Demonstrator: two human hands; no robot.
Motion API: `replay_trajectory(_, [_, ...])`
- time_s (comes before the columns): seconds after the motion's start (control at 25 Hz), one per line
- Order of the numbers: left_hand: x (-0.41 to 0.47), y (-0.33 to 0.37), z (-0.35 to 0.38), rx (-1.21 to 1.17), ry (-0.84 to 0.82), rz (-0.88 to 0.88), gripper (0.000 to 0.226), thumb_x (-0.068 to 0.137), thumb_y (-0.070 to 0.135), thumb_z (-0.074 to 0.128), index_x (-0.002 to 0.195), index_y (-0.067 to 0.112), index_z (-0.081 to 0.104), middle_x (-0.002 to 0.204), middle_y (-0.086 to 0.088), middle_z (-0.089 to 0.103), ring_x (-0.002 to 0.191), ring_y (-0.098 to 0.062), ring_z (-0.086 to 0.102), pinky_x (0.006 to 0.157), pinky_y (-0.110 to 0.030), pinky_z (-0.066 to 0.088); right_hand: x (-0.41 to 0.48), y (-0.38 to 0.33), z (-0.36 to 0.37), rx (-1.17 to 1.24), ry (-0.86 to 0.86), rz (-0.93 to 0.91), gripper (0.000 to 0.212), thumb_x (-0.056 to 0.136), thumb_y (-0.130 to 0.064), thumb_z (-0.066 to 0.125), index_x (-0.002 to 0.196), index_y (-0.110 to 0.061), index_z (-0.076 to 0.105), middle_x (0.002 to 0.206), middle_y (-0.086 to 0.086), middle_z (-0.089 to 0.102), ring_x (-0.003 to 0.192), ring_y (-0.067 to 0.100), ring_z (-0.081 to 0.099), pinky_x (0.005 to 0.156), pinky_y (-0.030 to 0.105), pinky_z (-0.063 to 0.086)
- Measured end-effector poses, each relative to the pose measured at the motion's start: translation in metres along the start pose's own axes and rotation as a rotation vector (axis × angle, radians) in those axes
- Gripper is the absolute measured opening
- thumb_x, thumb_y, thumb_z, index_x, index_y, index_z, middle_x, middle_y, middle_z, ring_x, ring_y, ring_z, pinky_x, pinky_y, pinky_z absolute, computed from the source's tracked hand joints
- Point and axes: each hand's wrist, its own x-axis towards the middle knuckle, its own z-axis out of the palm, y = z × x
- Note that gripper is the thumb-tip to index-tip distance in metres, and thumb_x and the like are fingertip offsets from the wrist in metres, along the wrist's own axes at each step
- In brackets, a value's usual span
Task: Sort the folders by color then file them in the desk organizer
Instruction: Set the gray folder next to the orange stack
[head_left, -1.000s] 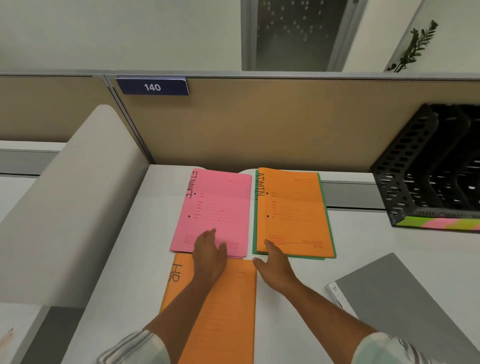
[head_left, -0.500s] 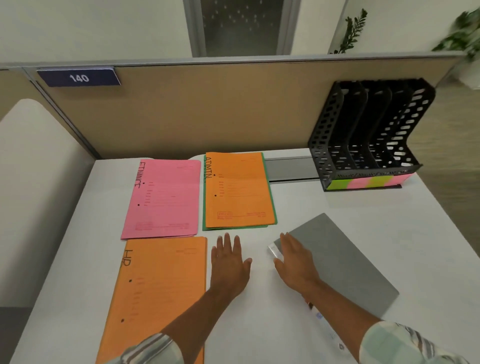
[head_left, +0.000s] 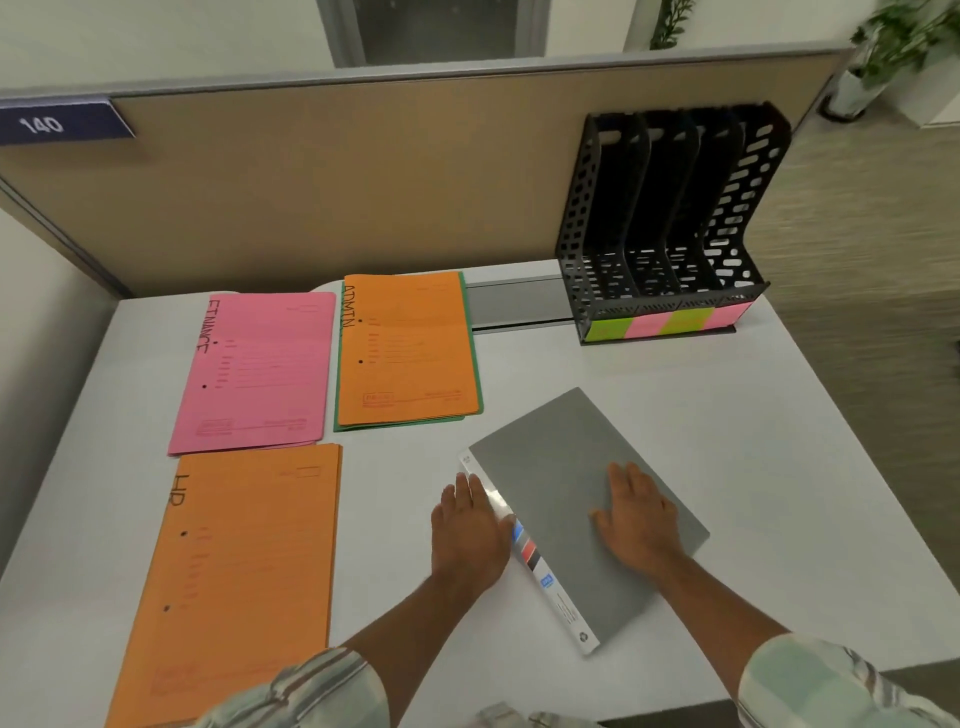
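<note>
A grey folder (head_left: 558, 467) lies at an angle on the white desk (head_left: 701, 395). My right hand (head_left: 636, 514) rests flat on its cover with straight fingers. My left hand (head_left: 470, 525) touches its white spine edge, fingers straight. A pink folder marked FINANCE (head_left: 257, 369) lies at the back left. Beside it an orange folder marked ADMIN (head_left: 408, 345) sits on top of a green folder (head_left: 470, 322). Another orange folder marked HR (head_left: 244, 566) lies at the front left. The black desk organizer (head_left: 670, 223) stands at the back right, its slots holding nothing that I can see.
A tan partition (head_left: 337, 182) with a blue 140 sign (head_left: 57, 122) runs along the back of the desk. The organizer's front carries pink and green sticky strips (head_left: 670, 322). The desk's right edge drops to carpet. A potted plant (head_left: 893, 41) stands beyond.
Both hands left the pink and orange folders and moved right to the grey folder. The right hand slid onto its cover and the left reached its spine. The view swung right.
</note>
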Motion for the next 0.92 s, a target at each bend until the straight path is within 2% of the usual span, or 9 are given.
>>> replay_trajectory(0.12, [-0.009,0.021,0.009,-0.137,0.035,-0.088,0.084,0.101,0.059,0.049,0.163,0.011,0.019,0.149,-0.009,0.05,0.135,-0.029,0.049,0.106,-0.041,0.044,0.003,0.027,0.001,-0.012,-0.036,0.08,0.079,0.1,-0.057,0.047,0.161,-0.017,0.017,0.17,0.015,0.013,0.154,0.038,0.021,0.118,0.053,0.031])
replay_trajectory(0.2, [-0.012,0.031,0.015,-0.425,0.035,-0.199,0.076,0.097,0.048,0.062,0.155,0.014,0.027,0.13,-0.008,0.058,0.118,-0.027,0.059,0.092,-0.036,0.048,0.005,0.039,0.003,0.002,-0.043,0.112,0.079,0.099,-0.061,0.045,0.159,-0.016,0.019,0.169,0.015,0.016,0.151,0.039,0.025,0.115,0.055,0.033])
replay_trajectory(0.28, [-0.013,0.042,0.021,-0.766,0.014,-0.328,0.048,0.091,0.037,0.069,0.126,0.015,0.046,0.104,-0.003,0.065,0.087,-0.016,0.067,0.075,-0.03,0.055,0.006,0.048,0.007,0.047,-0.033,0.134,0.079,0.098,-0.064,0.045,0.157,-0.016,0.022,0.164,0.014,0.026,0.145,0.037,0.034,0.11,0.055,0.036])
replay_trajectory(0.36, [-0.016,0.051,0.024,-0.93,-0.026,-0.401,0.03,0.083,0.038,0.068,0.094,0.015,0.053,0.079,0.001,0.063,0.063,-0.013,0.059,0.062,-0.027,0.049,0.007,0.054,0.009,0.072,-0.022,0.144,0.08,0.096,-0.067,0.046,0.156,-0.017,0.025,0.155,0.012,0.038,0.138,0.035,0.041,0.106,0.054,0.04])
replay_trajectory(0.44, [-0.016,0.058,0.027,-1.048,-0.031,-0.465,0.028,0.082,0.036,0.072,0.079,0.016,0.053,0.074,-0.002,0.059,0.064,-0.017,0.054,0.064,-0.03,0.046,0.009,0.058,0.007,0.101,-0.032,0.159,0.083,0.095,-0.069,0.046,0.157,-0.017,0.025,0.151,0.012,0.041,0.136,0.035,0.043,0.104,0.054,0.041])
replay_trajectory(0.52, [-0.014,0.06,0.027,-1.15,-0.036,-0.513,0.028,0.087,0.031,0.076,0.078,0.015,0.055,0.074,-0.004,0.058,0.065,-0.019,0.055,0.067,-0.031,0.046,0.012,0.06,0.004,0.158,-0.038,0.187,0.085,0.094,-0.07,0.047,0.158,-0.018,0.025,0.15,0.014,0.042,0.136,0.037,0.043,0.105,0.055,0.04])
replay_trajectory(0.72, [-0.01,0.05,0.014,-1.318,-0.083,-0.523,0.017,0.099,0.026,0.071,0.103,0.01,0.067,0.084,-0.006,0.065,0.075,-0.022,0.065,0.075,-0.041,0.061,0.015,0.063,-0.002,0.368,-0.05,0.245,0.076,0.094,-0.068,0.052,0.151,-0.019,0.041,0.145,0.015,0.05,0.134,0.039,0.048,0.108,0.054,0.038])
replay_trajectory(0.84, [-0.016,0.031,0.003,-1.393,-0.073,-0.449,0.014,0.102,0.025,0.067,0.108,0.013,0.072,0.093,-0.012,0.071,0.08,-0.023,0.068,0.07,-0.036,0.06,0.01,0.054,0.0,0.463,-0.028,0.221,0.067,0.097,-0.061,0.054,0.146,-0.015,0.05,0.142,0.016,0.054,0.132,0.039,0.052,0.107,0.052,0.044])
replay_trajectory(0.92, [-0.019,0.015,-0.005,-1.423,-0.055,-0.412,0.019,0.104,0.024,0.064,0.114,0.01,0.074,0.106,-0.018,0.076,0.09,-0.027,0.07,0.082,-0.042,0.061,0.003,0.043,0.0,0.546,0.012,0.175,0.062,0.099,-0.056,0.056,0.143,-0.013,0.052,0.137,0.015,0.057,0.129,0.039,0.055,0.105,0.051,0.047])
